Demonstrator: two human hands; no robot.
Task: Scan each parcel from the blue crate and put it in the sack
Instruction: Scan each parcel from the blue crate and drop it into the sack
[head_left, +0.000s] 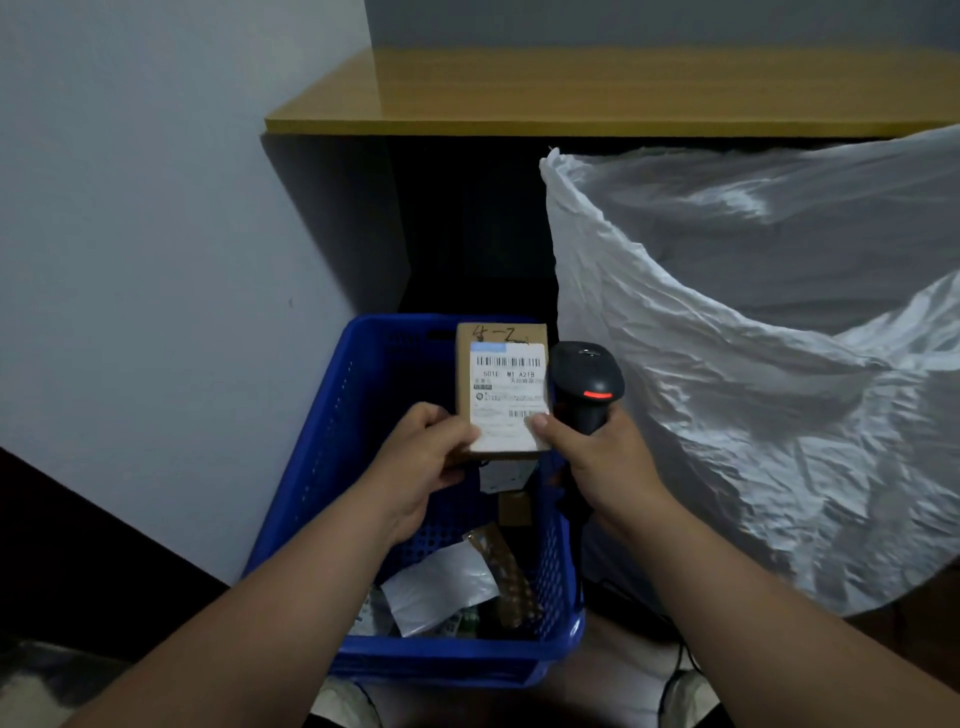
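A small brown cardboard parcel (501, 387) with a white barcode label faces up above the blue crate (332, 415). My left hand (423, 462) grips its lower left corner. My right hand (597, 457) holds a black barcode scanner (587, 382) with a red light on top, and its thumb presses the parcel's lower right corner. More parcels lie in the crate, among them a white plastic mailer (441, 587) and a taped brown package (506, 577). The large white sack (753, 364) stands open on the right.
A wooden desk top (571, 93) runs along the back, with dark space beneath it. A pale wall (156, 234) closes the left side. A black cable (680, 654) trails on the floor near my knees, below the sack.
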